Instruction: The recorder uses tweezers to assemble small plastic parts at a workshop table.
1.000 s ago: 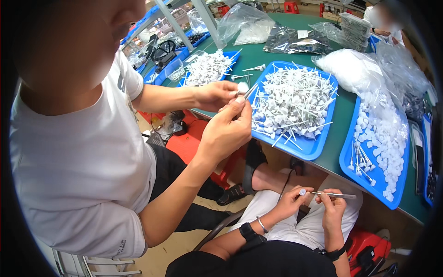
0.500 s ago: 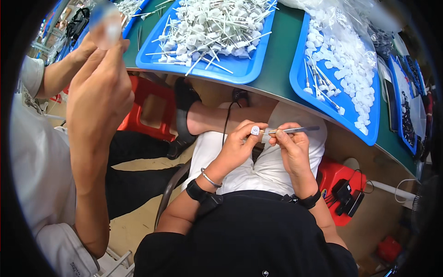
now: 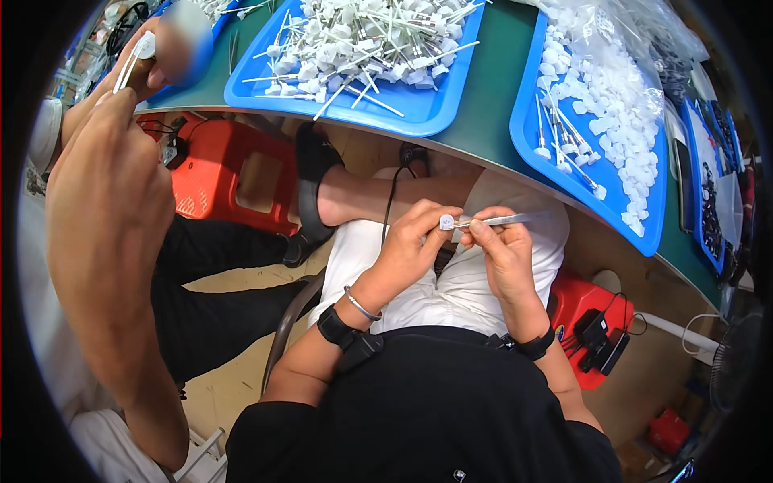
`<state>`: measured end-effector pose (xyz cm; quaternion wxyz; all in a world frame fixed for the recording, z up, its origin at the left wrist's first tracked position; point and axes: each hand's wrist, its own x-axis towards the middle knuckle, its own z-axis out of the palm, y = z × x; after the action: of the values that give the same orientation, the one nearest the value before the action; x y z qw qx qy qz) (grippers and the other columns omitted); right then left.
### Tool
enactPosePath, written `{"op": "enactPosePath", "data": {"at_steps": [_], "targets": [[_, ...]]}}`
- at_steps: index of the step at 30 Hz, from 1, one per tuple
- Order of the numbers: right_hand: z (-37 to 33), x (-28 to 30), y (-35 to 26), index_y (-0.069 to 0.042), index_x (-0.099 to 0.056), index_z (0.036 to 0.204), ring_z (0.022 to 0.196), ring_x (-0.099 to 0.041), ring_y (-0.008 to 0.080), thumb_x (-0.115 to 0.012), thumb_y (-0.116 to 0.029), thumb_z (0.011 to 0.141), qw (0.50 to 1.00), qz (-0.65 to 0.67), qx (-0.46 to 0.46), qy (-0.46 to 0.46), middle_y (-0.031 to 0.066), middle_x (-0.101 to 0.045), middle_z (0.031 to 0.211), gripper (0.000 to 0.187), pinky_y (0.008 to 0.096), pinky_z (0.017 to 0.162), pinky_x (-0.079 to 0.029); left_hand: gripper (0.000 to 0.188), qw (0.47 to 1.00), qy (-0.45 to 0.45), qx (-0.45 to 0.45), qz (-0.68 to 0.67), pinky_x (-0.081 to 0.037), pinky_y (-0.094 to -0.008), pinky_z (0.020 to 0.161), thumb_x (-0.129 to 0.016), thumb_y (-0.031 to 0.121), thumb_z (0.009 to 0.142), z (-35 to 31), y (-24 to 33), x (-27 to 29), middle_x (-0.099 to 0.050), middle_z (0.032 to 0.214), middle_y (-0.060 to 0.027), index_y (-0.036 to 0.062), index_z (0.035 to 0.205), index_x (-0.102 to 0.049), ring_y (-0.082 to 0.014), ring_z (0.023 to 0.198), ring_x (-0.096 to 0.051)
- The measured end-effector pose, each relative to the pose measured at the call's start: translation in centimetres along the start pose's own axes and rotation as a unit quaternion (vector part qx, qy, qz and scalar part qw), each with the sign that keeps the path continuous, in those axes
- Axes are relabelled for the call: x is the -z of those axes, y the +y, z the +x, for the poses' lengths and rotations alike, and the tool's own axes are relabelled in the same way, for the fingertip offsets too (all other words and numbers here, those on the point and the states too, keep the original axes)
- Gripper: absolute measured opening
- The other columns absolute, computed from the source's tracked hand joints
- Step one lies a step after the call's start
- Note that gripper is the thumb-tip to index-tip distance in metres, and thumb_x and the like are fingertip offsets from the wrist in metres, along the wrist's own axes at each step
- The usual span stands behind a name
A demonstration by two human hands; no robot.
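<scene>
My left hand [image 3: 412, 241] pinches a small white plastic cap [image 3: 446, 222] between thumb and fingertips, above my lap. My right hand [image 3: 502, 249] is closed on slim metal tweezers [image 3: 512, 219], whose narrow end points left at the cap. The tips meet or nearly meet the cap; fingers partly hide that spot, so I cannot tell which. Beyond my hands, a blue tray [image 3: 433, 125] on the table holds a heap of white caps with thin stems. To its right, another blue tray [image 3: 525, 133] carries loose white caps and several stemmed pieces.
At the left, a co-worker's hand [image 3: 113, 161] holds a small white piece with thin prongs. Red stools [image 3: 221, 173] stand below the green table [image 3: 491, 88]; the right one bears a black device [image 3: 600, 338] with cables. A plastic bag [image 3: 620, 40] lies over the right tray.
The tweezers have tilted slightly, and the cap in my left hand has turned a little. The co-worker's raised hand has moved left. My view has shifted slightly.
</scene>
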<state>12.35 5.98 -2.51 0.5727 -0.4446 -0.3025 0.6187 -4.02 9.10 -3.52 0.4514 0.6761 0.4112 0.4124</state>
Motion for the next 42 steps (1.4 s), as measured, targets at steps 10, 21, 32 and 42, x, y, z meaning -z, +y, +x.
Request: {"op": "enactPosePath", "data": {"at_steps": [10,21,32,42], "targets": [[0.01,-0.06,0.00,0.000,-0.058,0.102,0.076,-0.064,0.0125,-0.065,-0.008,0.090,0.999,-0.038,0.013,0.011,0.0091,-0.066,0.086,0.016,0.0239,0.069,-0.050,0.019,0.999,-0.003,0.004,0.040,-0.047,-0.0296,0.064,-0.058,0.006,0.092,0.00,-0.06,0.26,-0.062,0.090,-0.0104,0.0015,0.108,-0.066,-0.0208,0.076,-0.060],[-0.25,-0.28,-0.25,0.000,-0.058,0.103,0.077,-0.065,0.0124,-0.065,-0.007,0.090,0.999,-0.044,0.027,0.012,0.0093,-0.067,0.089,0.016,0.0238,0.069,-0.051,0.019,0.999,0.000,-0.010,0.046,-0.048,-0.0288,0.064,-0.056,0.008,0.094,-0.19,-0.13,-0.04,-0.061,0.089,-0.0099,0.0006,0.109,-0.066,-0.0192,0.075,-0.060],[-0.44,-0.37,-0.48,0.000,-0.058,0.103,0.078,-0.064,0.0115,-0.065,-0.007,0.090,0.996,-0.075,0.050,0.020,0.0077,-0.066,0.089,0.016,0.0234,0.070,-0.051,0.020,0.999,0.001,-0.007,0.050,-0.049,-0.0332,0.065,-0.060,0.003,0.088,-0.09,-0.09,-0.02,-0.059,0.090,-0.0114,0.0023,0.108,-0.065,-0.0256,0.075,-0.061],[-0.33,-0.41,-0.37,-0.001,-0.059,0.101,0.076,-0.064,0.0110,-0.066,-0.006,0.089,0.992,-0.111,0.055,0.021,0.0058,-0.064,0.086,0.015,0.0232,0.068,-0.051,0.019,0.997,-0.002,-0.003,0.078,-0.048,-0.0328,0.065,-0.058,0.006,0.091,-0.22,-0.30,0.06,-0.059,0.089,-0.0110,0.0025,0.108,-0.066,-0.0246,0.076,-0.059]]}}
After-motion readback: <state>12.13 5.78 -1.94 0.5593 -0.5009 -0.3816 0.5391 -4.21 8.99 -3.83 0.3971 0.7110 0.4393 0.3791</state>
